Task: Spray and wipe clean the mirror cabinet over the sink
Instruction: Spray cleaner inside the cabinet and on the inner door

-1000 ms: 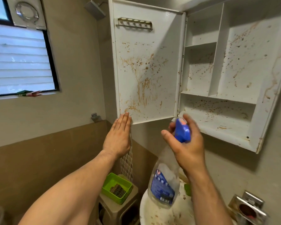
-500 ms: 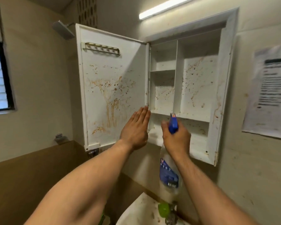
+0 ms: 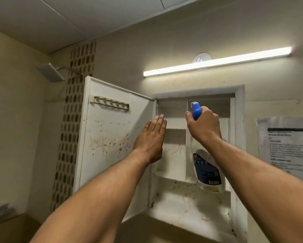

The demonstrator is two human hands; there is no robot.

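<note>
From the head camera, the mirror cabinet (image 3: 238, 155) sits recessed in the wall straight ahead, with its door (image 3: 112, 155) swung wide open to the cabinet's left, inner face showing. Brown splatter marks the door's inner face, the back panels and the shelves inside the cabinet. The left hand (image 3: 150, 139) is raised at the cabinet's hinge side, fingers straight and pressed together, palm toward the door's inner edge; whether it actually touches the door cannot be told. The right hand (image 3: 204, 125) is up in front of the cabinet's upper compartments, fingers curled tight around the neck of a spray bottle (image 3: 206, 171), whose clear body with a dark blue label hangs below the wrist, in front of the cabinet's tall right compartment. The bottle's blue trigger head (image 3: 196, 109) pokes up above the fist and points into the cabinet. A small hook rack (image 3: 110, 104) is fixed near the top of the door. Above the cabinet a tube light (image 3: 217, 61) glows on the wall; to the cabinet's right hangs a printed paper notice (image 3: 285, 146); to the cabinet's left, beyond the door, are a column of vent blocks (image 3: 73, 120) and a shower head (image 3: 51, 71)
</note>
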